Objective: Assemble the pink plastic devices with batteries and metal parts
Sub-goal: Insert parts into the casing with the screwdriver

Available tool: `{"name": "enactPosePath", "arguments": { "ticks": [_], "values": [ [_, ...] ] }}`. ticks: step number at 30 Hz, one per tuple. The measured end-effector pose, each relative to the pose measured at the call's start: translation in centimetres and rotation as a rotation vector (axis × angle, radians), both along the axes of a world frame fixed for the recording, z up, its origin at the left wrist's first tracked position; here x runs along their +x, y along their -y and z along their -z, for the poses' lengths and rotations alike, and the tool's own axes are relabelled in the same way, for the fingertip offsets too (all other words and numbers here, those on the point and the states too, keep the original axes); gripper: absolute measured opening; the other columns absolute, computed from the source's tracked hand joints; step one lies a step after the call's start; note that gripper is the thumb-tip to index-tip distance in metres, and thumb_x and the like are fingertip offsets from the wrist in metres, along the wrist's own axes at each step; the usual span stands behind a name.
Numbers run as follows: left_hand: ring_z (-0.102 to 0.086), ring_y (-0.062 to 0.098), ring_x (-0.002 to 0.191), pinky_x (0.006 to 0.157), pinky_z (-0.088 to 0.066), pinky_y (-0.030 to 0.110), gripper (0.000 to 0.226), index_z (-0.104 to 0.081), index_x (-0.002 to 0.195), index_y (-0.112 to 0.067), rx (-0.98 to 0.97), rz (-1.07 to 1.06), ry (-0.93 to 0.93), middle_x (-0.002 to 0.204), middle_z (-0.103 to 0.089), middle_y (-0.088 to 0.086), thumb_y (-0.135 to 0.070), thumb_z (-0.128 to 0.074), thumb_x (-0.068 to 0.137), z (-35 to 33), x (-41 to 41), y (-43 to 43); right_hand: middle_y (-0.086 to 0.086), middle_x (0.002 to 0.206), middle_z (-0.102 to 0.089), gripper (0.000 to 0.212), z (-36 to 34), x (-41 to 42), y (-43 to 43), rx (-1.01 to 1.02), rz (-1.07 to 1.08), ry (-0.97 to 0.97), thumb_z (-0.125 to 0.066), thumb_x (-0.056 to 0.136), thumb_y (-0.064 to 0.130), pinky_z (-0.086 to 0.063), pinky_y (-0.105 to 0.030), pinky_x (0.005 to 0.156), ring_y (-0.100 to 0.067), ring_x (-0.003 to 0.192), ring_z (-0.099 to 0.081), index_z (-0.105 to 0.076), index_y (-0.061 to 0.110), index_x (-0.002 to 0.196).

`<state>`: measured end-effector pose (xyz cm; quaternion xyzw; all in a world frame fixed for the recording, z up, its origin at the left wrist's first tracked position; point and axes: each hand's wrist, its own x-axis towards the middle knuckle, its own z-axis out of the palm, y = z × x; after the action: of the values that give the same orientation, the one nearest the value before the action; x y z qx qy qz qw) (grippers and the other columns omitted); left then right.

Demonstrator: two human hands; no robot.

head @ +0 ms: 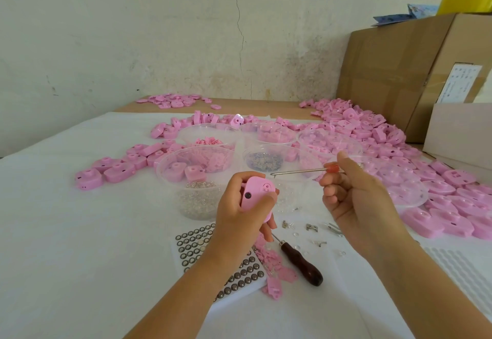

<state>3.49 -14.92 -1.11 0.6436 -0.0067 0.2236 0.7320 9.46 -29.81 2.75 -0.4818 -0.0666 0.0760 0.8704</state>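
Holding one pink device, tool at the ready

Head view: my left hand (237,211) is curled around a pink device (255,192), thumb across its lower face and fingers wrapped behind, lifted clear of the table. My right hand (356,197) pinches a thin metal tool (300,170) by its small red grip. The shaft points toward my left hand, with its tip just above the device and not touching it.

I judge the device to be light and stiff, a hollow plastic shell smooth enough to slip, so gripping it by the side edges keeps the face free. Button batteries (245,272) lie in rows under my left wrist. They look small and slick, best pinched by the rim. A tub of metal parts (181,205) sits just left of my left hand. A dark-handled tool (303,264) lies between my forearms.
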Motion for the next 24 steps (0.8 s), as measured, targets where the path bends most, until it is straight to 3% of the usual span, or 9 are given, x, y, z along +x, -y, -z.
{"name": "enactPosePath", "arguments": {
  "ticks": [2, 8, 14, 18, 24],
  "values": [
    [-0.055, 0.015, 0.046, 0.036, -0.041, 0.021, 0.02, -0.057, 0.096, -0.016, 0.008, 0.036, -0.009, 0.086, -0.066, 0.016, -0.012, -0.062, 0.077, -0.05, -0.1, 0.07, -0.005, 0.052, -0.06, 0.027, 0.26, -0.02, -0.21, -0.008, -0.03, -0.002, -0.058, 0.089, 0.028, -0.043, -0.014, 0.039, -0.008, 0.038, -0.052, -0.06, 0.009, 0.069],
    [-0.056, 0.015, 0.045, 0.036, -0.041, 0.02, 0.015, -0.054, 0.099, -0.011, 0.015, 0.065, -0.005, 0.081, -0.07, -0.001, 0.0, -0.054, 0.089, -0.04, -0.1, 0.04, -0.005, 0.052, -0.059, 0.028, 0.45, -0.08, -0.32, -0.037, -0.027, -0.006, -0.057, 0.089, 0.031, -0.044, -0.014, 0.039, -0.008, 0.038, -0.052, -0.06, 0.008, 0.072],
    [-0.055, 0.017, 0.044, 0.035, -0.042, 0.022, 0.011, -0.055, 0.099, -0.011, -0.026, 0.094, 0.01, 0.08, -0.07, 0.001, -0.008, -0.057, 0.088, 0.02, -0.04, 0.0, -0.005, 0.051, -0.059, 0.028, 0.62, 0.03, -0.48, -0.051, -0.016, -0.025, -0.057, 0.09, 0.03, -0.044, -0.014, 0.038, -0.008, 0.037, -0.051, -0.059, 0.008, 0.072],
    [-0.054, 0.018, 0.044, 0.035, -0.041, 0.021, 0.026, -0.055, 0.098, -0.011, -0.039, 0.102, 0.009, 0.079, -0.07, 0.001, -0.02, -0.056, 0.073, 0.0, 0.01, 0.0, -0.005, 0.05, -0.059, 0.027, 0.71, 0.04, -0.46, -0.052, -0.011, -0.025, -0.057, 0.089, 0.029, -0.044, -0.014, 0.038, -0.008, 0.036, -0.051, -0.058, 0.009, 0.072],
    [-0.055, 0.017, 0.044, 0.034, -0.041, 0.022, 0.01, -0.055, 0.098, -0.01, -0.03, 0.091, 0.026, 0.079, -0.07, 0.002, -0.007, -0.055, 0.089, 0.08, -0.11, -0.09, -0.005, 0.051, -0.059, 0.027, 0.69, 0.11, -0.42, -0.054, -0.01, -0.024, -0.058, 0.089, 0.029, -0.043, -0.014, 0.038, -0.008, 0.036, -0.05, -0.059, 0.009, 0.071]
  ]
}}
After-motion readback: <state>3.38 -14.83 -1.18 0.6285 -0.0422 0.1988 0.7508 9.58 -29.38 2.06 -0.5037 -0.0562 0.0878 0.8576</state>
